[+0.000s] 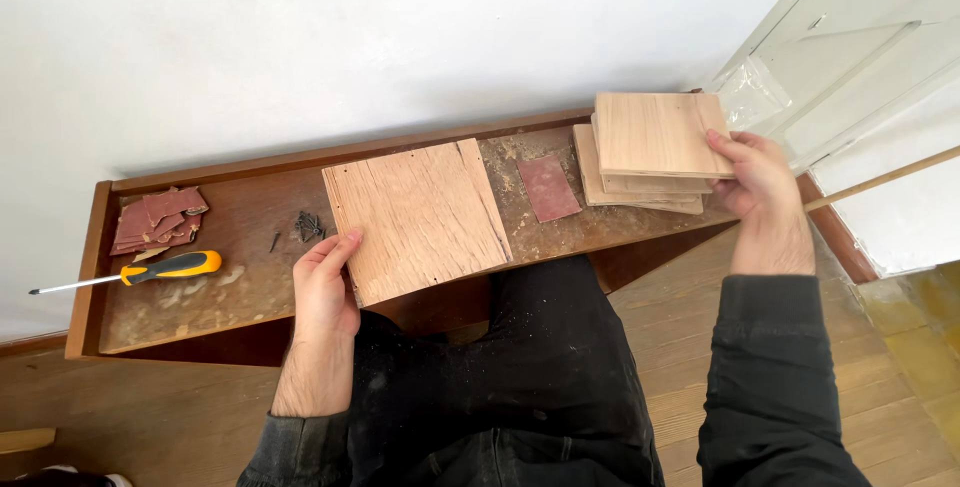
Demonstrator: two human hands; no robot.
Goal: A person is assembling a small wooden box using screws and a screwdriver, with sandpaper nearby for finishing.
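**Wood boards on the bench**

The top board (pixel 655 134) is pinched by the right hand (pixel 765 187) over a stack of boards (pixel 640 187). The left hand (pixel 325 287) lies flat, fingers touching the big board (pixel 420 217). Left of it lie screws (pixel 308 226) and a screwdriver (pixel 150 271).

Dark long sleeves are worn, pushed back a bit from both bare hands. Black trousers too, dusted with pale sawdust specks.
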